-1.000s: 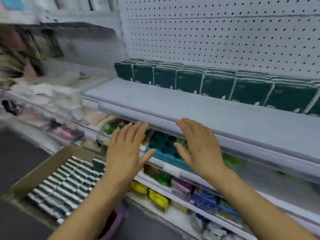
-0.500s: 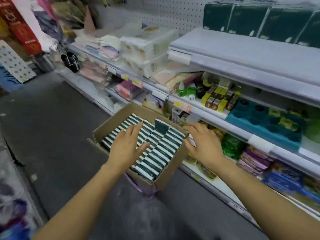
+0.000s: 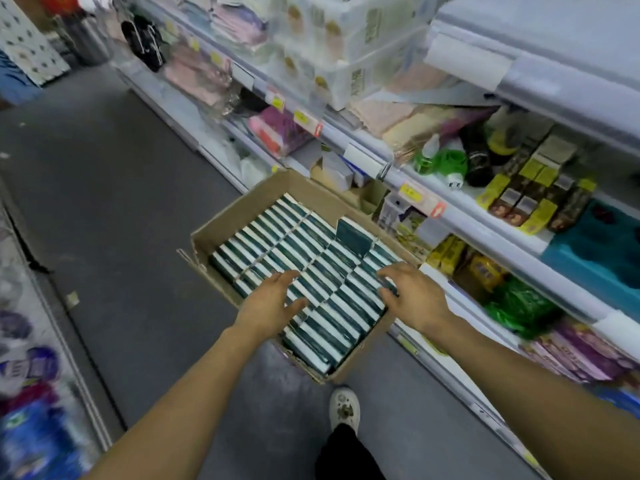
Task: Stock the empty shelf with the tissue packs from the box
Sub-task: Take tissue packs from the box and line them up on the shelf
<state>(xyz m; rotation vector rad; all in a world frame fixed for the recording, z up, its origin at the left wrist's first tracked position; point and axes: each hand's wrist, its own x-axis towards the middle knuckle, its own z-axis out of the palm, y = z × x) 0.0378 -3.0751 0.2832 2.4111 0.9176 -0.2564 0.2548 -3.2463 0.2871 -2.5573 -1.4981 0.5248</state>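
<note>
Two hands, left hand point(image 3: 268, 308) and right hand point(image 3: 414, 296), hover fingers spread wide, holding nothing, over tissue packs point(image 3: 311, 268) filling the box point(image 3: 273, 188) at twelve o'clock.

The box point(image 3: 304, 192) is plain brown cardboard, matt, with raw, slightly ragged edges. The tissue packs point(image 3: 311, 271) inside wear a thin plastic wrap in dark green and white, faintly glossy. The floor point(image 3: 104, 188) is grey, dull and speckled, like rough concrete. The shelf point(image 3: 540, 81) is smooth pale painted metal with a soft sheen. Bundled paper rolls point(image 3: 332, 53) sit in clear, shiny plastic film.
</note>
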